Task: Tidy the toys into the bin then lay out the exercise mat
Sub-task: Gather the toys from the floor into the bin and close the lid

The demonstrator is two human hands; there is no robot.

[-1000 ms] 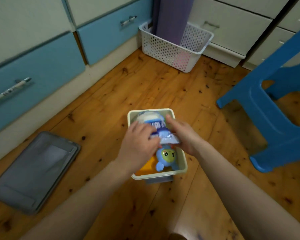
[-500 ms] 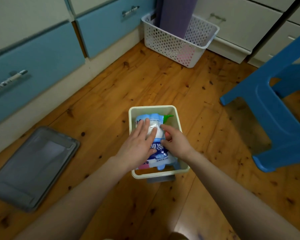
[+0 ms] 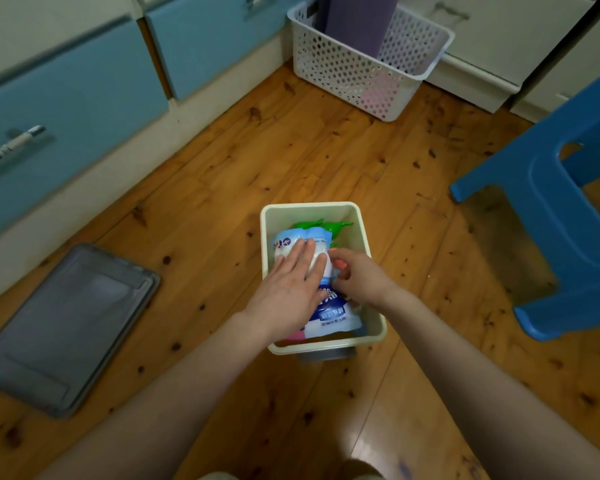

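Flat-palmed, the person's left hand [image 3: 288, 292] presses with straight fingers on a blue-and-white packet [image 3: 333, 313], while the right hand [image 3: 359, 278] curls its fingers round the packet's right edge and pinches it. The packet lies lengthwise inside the cream bin [image 3: 374, 306] at the centre of the wooden floor [image 3: 291, 150]. It covers a green toy [image 3: 329, 225] that pokes out at the bin's 12 o'clock end and a pink item [image 3: 296, 336] at its 7 o'clock corner. The two-handed hold looks meant to seat the bulky packet below the rim, with one hand flattening it and the other tucking its side past the wall. Judging by how full the bin is, the tidying step seems near its end. At 12 to 1 o'clock the purple exercise mat [image 3: 361, 22] stands rolled in a white perforated basket [image 3: 343, 71], not yet laid out. A grey tray [image 3: 66, 323] lies at 8 o'clock, and a blue stool [image 3: 561, 237] stands at 3 o'clock.
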